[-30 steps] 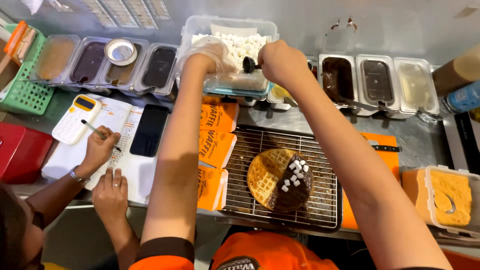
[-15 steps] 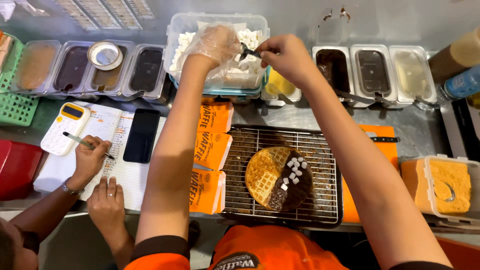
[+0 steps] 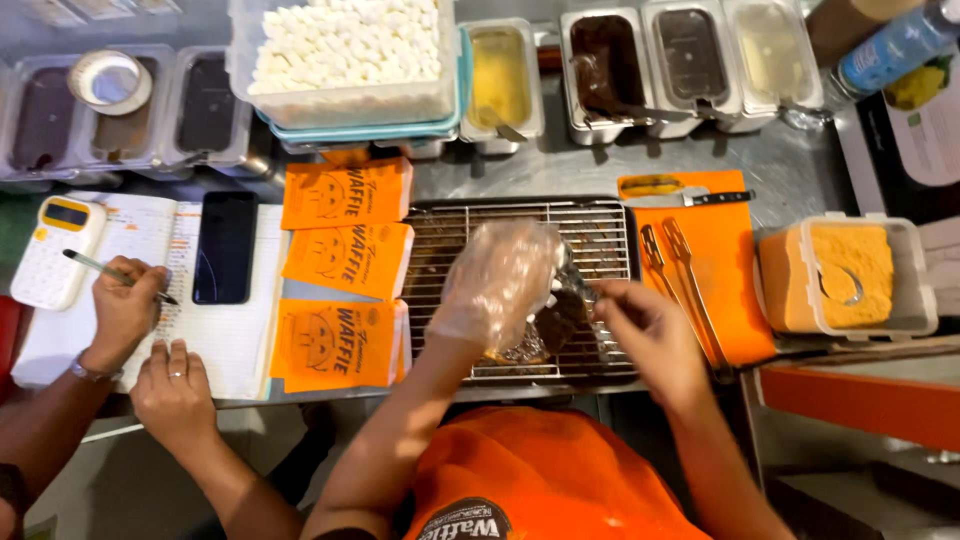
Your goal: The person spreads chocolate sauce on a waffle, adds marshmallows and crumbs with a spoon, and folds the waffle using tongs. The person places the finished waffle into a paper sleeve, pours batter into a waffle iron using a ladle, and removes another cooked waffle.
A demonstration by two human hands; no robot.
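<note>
So both hands are down over the wire rack (image 3: 600,222) in the middle of the steel bench (image 3: 560,165). The left hand (image 3: 497,283) wears a clear plastic glove and lies spread over the waffle (image 3: 555,322), covering most of it; only a dark, chocolate-coated patch and a crinkly bit at the near edge show. The fingers are loosely apart and curled over the top, though I can't tell whether they actually grip it. The bare right hand (image 3: 645,335) sits just beside it on the right, fingers pinched together near the waffle's edge. What's between them is too small to make out.

Room is tight. The waffle sits at the near side of the rack, close to the bench's front edge. Three orange paper sleeves (image 3: 345,268) butt against the rack's left side, and an orange cutting board (image 3: 700,270) with tongs (image 3: 680,275) and a knife (image 3: 715,198) hugs the right. Beyond that sits a clear tub (image 3: 848,275) with orange contents. Behind the rack there's a strip of bare steel, then the big marshmallow tub (image 3: 345,55) and a row of sauce pans (image 3: 690,60).

Far left, another person's hand (image 3: 122,305) holds a pen over a notebook (image 3: 190,300), with a phone (image 3: 225,247) and calculator (image 3: 55,250) lying there.
</note>
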